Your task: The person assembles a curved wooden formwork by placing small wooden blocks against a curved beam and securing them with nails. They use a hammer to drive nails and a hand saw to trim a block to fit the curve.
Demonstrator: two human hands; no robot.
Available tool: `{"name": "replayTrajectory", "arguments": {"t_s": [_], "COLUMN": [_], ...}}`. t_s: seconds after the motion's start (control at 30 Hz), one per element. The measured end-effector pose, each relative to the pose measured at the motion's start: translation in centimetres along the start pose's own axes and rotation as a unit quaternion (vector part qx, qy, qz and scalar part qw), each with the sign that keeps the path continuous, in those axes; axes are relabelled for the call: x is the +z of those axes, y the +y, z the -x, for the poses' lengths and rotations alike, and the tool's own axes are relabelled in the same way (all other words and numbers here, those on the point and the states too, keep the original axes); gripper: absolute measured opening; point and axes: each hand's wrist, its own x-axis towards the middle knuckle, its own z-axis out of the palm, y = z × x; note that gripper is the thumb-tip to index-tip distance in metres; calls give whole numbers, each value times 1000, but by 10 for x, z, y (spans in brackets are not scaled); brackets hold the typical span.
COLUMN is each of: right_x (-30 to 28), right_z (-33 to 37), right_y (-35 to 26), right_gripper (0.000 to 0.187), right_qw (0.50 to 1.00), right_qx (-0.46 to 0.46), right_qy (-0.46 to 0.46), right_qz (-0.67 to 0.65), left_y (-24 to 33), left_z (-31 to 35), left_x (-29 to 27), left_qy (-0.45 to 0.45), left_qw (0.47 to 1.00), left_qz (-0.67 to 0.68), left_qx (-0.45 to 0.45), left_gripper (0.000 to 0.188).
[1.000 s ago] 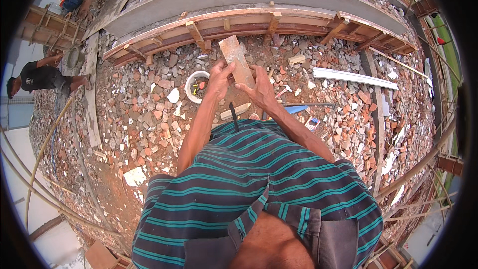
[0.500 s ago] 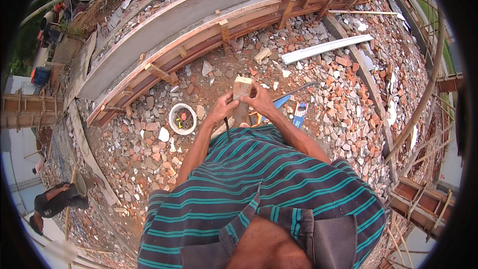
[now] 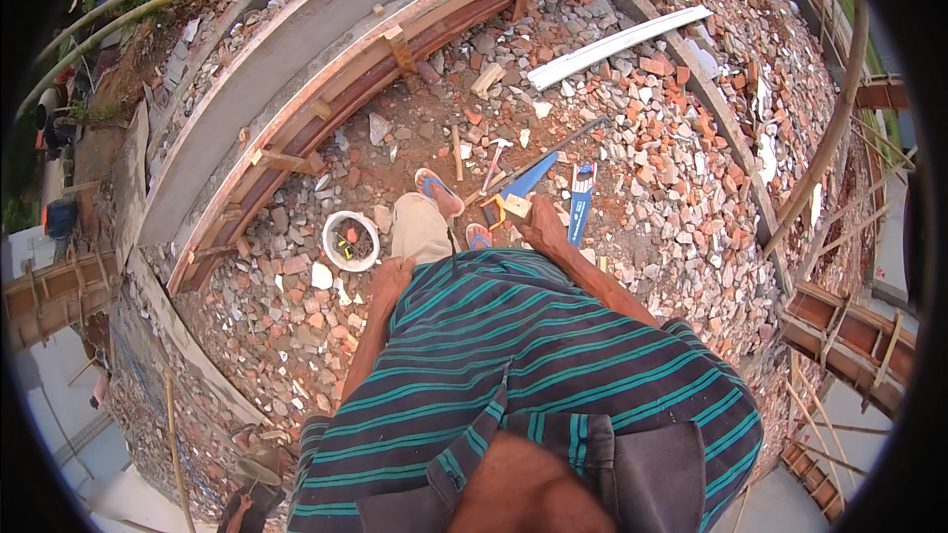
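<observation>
My right hand (image 3: 544, 229) is closed around a short wooden block (image 3: 515, 205), whose pale cut end faces up. Beside my knee, my left hand (image 3: 393, 279) has its fingers bunched against the beige trouser leg (image 3: 419, 228); the fingertips are partly hidden. On the ground just past the block lies a handsaw with a blue blade (image 3: 535, 176) and a yellow-orange handle (image 3: 499, 207). A second blue saw-like tool (image 3: 581, 202) lies right of my right hand. Farther ahead are a hammer (image 3: 497, 158) and a thin wooden stick (image 3: 457, 153). My sandalled foot (image 3: 440, 193) stands nearby.
A white bucket (image 3: 351, 242) with small items sits left of my leg. Broken brick rubble (image 3: 642, 148) covers the ground. Curved wooden formwork (image 3: 336, 104) runs along a concrete wall (image 3: 286, 69). A white strip (image 3: 620, 47) lies ahead. Another person (image 3: 252, 494) is at lower left.
My left hand has let go of the block and moved down to my knee. My right hand has carried the block right and lower. The view has shifted, uncovering my feet and the hammer.
</observation>
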Motion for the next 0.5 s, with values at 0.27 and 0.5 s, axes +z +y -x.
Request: {"name": "replayTrajectory", "arguments": {"t_s": [0.27, 0.5], "right_x": [-21, -5], "right_z": [-10, -35], "right_y": [9, 22], "right_gripper": [52, 57], "right_qw": [966, 967], "right_qx": [186, 229], "right_qy": [-142, 48], "right_qz": [111, -103], "left_y": [26, 31], "left_z": [-69, -154], "left_x": [-61, -90], "left_qy": [-135, -155], "left_qw": [983, 980], "left_qz": [64, 6], "left_qx": [111, 128], "left_gripper": [49, 47]}}
